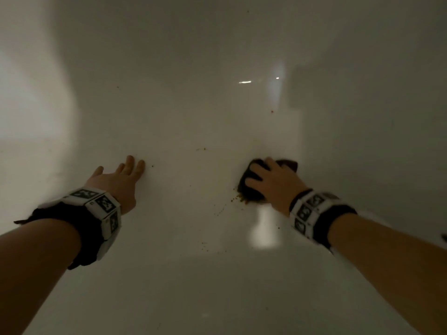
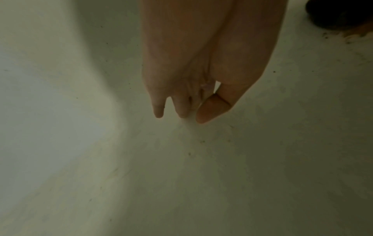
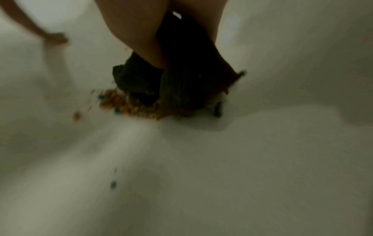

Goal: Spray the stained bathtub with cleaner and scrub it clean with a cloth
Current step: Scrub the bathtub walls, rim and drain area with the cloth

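Inside the white bathtub [image 1: 193, 105], we rest our left hand [image 1: 116, 180] on the surface at 9 o'clock of the head view, its fingers straight and loosely together, holding nothing. At 3 o'clock our right hand [image 1: 273, 182] curls its fingers over a dark cloth [image 1: 251, 193] and presses it to the tub. Orange-brown grit [image 1: 238, 199] is heaped at the cloth's 7 o'clock edge, with loose specks scattered toward 6 o'clock.

I count one bathtub [image 1: 193, 93], one cloth [image 1: 249, 195] and one heap of orange crumbs [image 3: 125, 103]. Two hands show: left hand [image 1: 116, 177], right hand [image 1: 275, 182].
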The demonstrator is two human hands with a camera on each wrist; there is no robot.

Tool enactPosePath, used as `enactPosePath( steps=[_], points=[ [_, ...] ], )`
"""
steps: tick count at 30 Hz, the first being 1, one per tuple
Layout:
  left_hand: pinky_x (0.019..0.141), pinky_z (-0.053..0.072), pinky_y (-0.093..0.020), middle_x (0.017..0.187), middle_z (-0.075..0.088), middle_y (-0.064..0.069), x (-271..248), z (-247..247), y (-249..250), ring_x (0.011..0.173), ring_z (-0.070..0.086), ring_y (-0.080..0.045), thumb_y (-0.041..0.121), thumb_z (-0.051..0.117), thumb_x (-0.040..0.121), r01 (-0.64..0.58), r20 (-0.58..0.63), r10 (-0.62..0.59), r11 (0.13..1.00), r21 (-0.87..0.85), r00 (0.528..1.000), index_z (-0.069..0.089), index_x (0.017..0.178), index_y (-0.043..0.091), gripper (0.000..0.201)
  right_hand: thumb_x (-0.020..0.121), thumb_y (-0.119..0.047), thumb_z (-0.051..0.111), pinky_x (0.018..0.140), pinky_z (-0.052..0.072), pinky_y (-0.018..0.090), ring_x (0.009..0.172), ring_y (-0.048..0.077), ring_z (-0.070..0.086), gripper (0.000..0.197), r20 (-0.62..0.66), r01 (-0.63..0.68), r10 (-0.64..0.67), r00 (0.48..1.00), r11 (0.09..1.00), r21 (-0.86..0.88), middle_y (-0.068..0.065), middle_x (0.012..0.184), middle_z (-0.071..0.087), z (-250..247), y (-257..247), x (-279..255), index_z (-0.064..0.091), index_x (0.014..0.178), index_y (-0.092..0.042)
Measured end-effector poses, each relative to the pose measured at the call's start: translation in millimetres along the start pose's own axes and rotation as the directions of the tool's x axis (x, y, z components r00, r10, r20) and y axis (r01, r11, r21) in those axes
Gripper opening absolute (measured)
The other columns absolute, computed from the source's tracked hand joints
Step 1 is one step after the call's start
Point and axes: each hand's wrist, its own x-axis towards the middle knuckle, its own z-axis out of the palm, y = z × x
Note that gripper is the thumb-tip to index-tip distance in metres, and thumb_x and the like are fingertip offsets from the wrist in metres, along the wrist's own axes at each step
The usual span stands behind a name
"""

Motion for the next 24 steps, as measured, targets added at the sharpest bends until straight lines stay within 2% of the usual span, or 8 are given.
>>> enactPosePath(
  steps=[2,4,7,9,14,19,21,24],
  points=[
    [0.119,0.004,-0.039,0.155,-0.024,-0.002,-1,-1,0,0.146,0.004,-0.011,0.015,0.035,0.094,-0.001,0.011,0.001,1.0,0.0,1.0,-0.023,0.147,0.022,0.079,0.028,-0.003,0.089,0.045,0.051,0.043,0.071,0.043,0.064,0.056,-0.067,-0.014,0.022,0.998,0.994,0.106,0.019,0.091,0.068,10,4,-10,0.07,0.08,-0.007],
    [0.119,0.004,-0.039,0.155,-0.024,-0.001,0,1,1,0.147,0.003,-0.011,0.015,0.036,0.094,0.0,0.007,0.0,1.0,-0.008,1.0,-0.023,0.147,0.022,0.079,0.046,0.005,0.083,0.061,0.055,0.045,0.087,0.043,0.06,0.05,-0.188,-0.133,0.192,0.963,0.949,0.287,0.022,0.105,0.062,-3,12,-13,0.068,0.093,-0.003],
    [0.119,0.004,-0.039,0.155,-0.024,-0.001,1,6,-1,0.147,0.002,-0.011,0.015,0.037,0.093,0.0,-0.001,0.0,1.0,-0.009,1.0,-0.024,0.146,0.023,0.081,0.076,0.007,0.056,0.087,0.046,0.045,0.116,0.04,0.042,0.047,-0.352,-0.368,0.516,0.781,0.835,0.409,0.025,0.133,0.042,-21,30,1,0.054,0.122,-0.002],
    [0.119,0.004,-0.039,0.155,-0.024,-0.001,0,5,0,0.147,0.002,-0.011,0.015,0.037,0.093,-0.001,-0.004,0.001,1.0,-0.013,1.0,-0.023,0.146,0.023,0.081,0.084,-0.002,0.051,0.094,0.041,0.045,0.125,0.037,0.032,0.052,-0.254,-0.459,0.548,0.797,0.823,0.336,0.021,0.142,0.03,-27,36,10,0.042,0.134,-0.007],
    [0.119,0.004,-0.04,0.156,-0.022,-0.001,2,2,-1,0.147,0.003,-0.011,0.015,0.038,0.092,-0.004,-0.009,0.004,1.0,-0.015,1.0,-0.022,0.147,0.022,0.081,0.085,-0.013,0.061,0.101,0.042,0.045,0.136,0.035,0.02,0.064,0.058,-0.361,0.356,0.933,0.914,0.184,0.015,0.15,0.018,-10,8,4,0.031,0.141,-0.017],
    [0.12,0.004,-0.04,0.155,-0.024,-0.001,2,5,0,0.147,0.001,-0.012,0.014,0.036,0.092,-0.004,-0.009,0.004,1.0,-0.023,1.0,-0.023,0.147,0.023,0.081,0.076,-0.008,0.065,0.071,0.056,0.032,0.096,0.033,0.063,0.035,-0.302,-0.211,0.335,0.893,0.902,0.376,0.009,0.114,0.057,15,-44,-36,0.054,0.109,-0.013],
    [0.12,0.004,-0.04,0.155,-0.024,-0.001,2,5,0,0.147,0.001,-0.012,0.015,0.036,0.093,-0.006,-0.003,0.006,1.0,-0.02,1.0,-0.024,0.146,0.023,0.081,0.086,-0.018,0.059,0.074,0.052,0.033,0.088,0.025,0.064,0.024,-0.21,0.051,0.035,0.977,0.919,0.39,-0.003,0.106,0.061,26,-88,-52,0.054,0.109,-0.02],
    [0.12,0.004,-0.039,0.155,-0.025,-0.001,2,4,1,0.147,0.001,-0.012,0.017,0.037,0.093,0.004,-0.006,-0.004,1.0,-0.026,1.0,-0.024,0.146,0.023,0.081,0.079,-0.034,0.063,0.065,0.054,0.026,0.086,0.016,0.063,0.024,-0.001,0.35,-0.381,0.925,0.847,0.399,-0.005,0.098,0.062,34,-139,-72,0.054,0.101,-0.029]
  ],
)
